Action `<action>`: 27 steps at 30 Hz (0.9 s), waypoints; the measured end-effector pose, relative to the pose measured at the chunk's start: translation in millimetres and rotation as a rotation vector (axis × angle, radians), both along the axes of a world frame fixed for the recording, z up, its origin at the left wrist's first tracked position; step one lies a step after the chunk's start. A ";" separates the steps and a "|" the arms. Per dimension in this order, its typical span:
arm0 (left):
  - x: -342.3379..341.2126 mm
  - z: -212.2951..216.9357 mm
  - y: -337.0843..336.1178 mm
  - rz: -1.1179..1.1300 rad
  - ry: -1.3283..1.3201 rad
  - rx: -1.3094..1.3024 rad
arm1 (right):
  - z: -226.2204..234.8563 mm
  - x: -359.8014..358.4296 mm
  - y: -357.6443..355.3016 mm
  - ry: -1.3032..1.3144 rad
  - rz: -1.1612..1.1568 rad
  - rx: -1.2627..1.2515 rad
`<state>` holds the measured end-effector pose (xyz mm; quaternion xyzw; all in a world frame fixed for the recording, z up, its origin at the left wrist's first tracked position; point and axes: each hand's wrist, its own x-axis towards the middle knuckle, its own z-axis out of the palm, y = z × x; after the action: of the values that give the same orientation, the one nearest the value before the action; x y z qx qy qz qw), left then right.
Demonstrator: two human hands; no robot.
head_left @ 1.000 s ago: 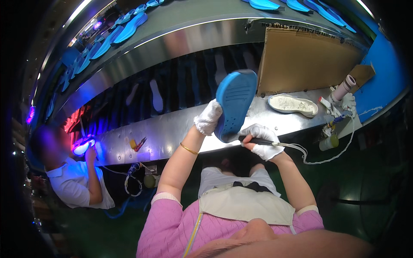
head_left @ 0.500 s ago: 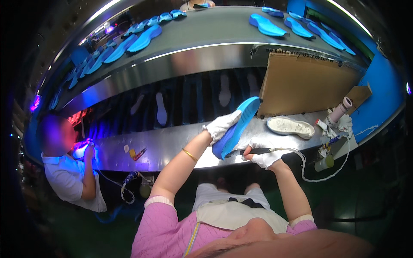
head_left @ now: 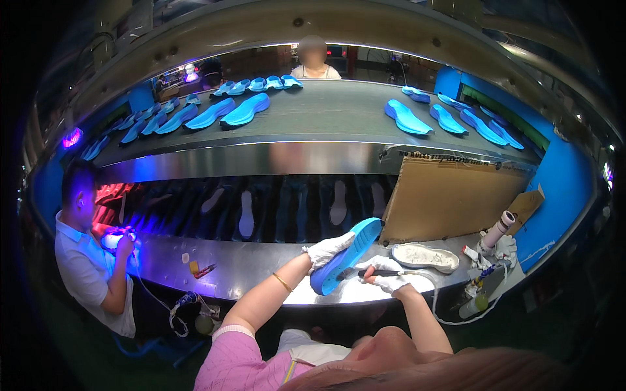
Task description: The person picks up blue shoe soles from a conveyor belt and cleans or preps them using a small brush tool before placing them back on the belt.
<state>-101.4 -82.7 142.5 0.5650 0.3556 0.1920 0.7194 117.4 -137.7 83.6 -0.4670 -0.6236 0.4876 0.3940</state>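
My left hand point(head_left: 328, 250), in a white glove, grips a blue shoe sole point(head_left: 347, 255) and holds it tilted on its edge above the metal bench point(head_left: 248, 267). My right hand point(head_left: 386, 272), also gloved, is closed on a thin dark brush point(head_left: 372, 274) whose tip touches the sole's lower edge. A white cord runs from near the right hand toward the bench's right end.
A shallow white tray point(head_left: 425, 257) lies just right of my hands, in front of a brown cardboard sheet point(head_left: 450, 199). Several blue soles point(head_left: 244, 111) ride the upper conveyor. White soles point(head_left: 246, 222) sit on the lower dark belt. A person in a white shirt point(head_left: 85, 260) works at the left.
The camera tilted up, showing more of the upper conveyor. The blue sole turned from facing me to edge-on and dropped lower, with my right hand and brush staying at its lower edge.
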 end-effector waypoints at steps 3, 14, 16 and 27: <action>-10.3 -13.2 4.2 0.152 -0.100 -0.003 | 18.3 -1.0 -3.8 -0.026 0.165 0.110; -53.6 -81.6 0.3 0.197 -0.765 -0.412 | 1.7 -17.2 -25.3 0.376 -0.140 0.206; -43.5 -94.7 -24.9 0.028 -1.013 -0.624 | -8.5 -20.4 -27.8 0.354 -0.186 0.207; 12.7 -110.5 -65.9 0.190 -1.034 -0.556 | 5.5 -52.6 -44.1 0.264 -0.055 0.333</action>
<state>-88.7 -148.6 32.0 0.1540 0.0450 0.4054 0.9000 64.8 -181.8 89.1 -0.3441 -0.6257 0.4238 0.5572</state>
